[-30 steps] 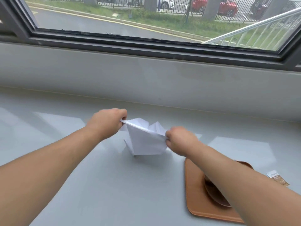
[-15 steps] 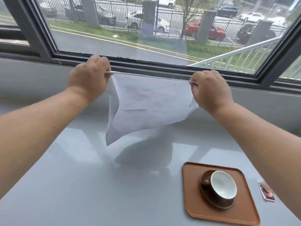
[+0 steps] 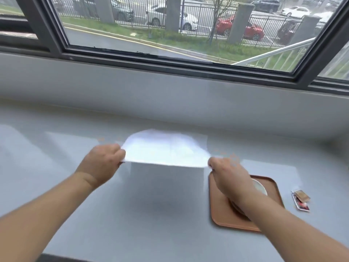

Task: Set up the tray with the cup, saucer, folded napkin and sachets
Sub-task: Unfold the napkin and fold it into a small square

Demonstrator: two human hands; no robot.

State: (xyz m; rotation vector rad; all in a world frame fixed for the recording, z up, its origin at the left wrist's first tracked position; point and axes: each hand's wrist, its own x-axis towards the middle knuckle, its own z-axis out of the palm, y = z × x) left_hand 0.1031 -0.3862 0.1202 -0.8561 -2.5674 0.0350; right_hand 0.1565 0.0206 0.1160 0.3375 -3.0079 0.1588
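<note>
A white napkin (image 3: 166,150) is spread nearly flat, just above the grey counter. My left hand (image 3: 103,161) pinches its near left corner and my right hand (image 3: 228,173) pinches its near right corner. To the right lies a brown tray (image 3: 221,210) bearing a cup (image 3: 261,187) with a white inside on a dark saucer; my right wrist hides most of both. Two sachets (image 3: 301,199) lie on the counter right of the tray.
The grey counter (image 3: 56,176) runs to a low grey wall (image 3: 170,91) under a dark-framed window (image 3: 170,59). The counter's front edge shows at the bottom left.
Both hands have come down from window height to just above the counter, carrying the napkin. It hung vertically before and now lies out almost horizontal.
</note>
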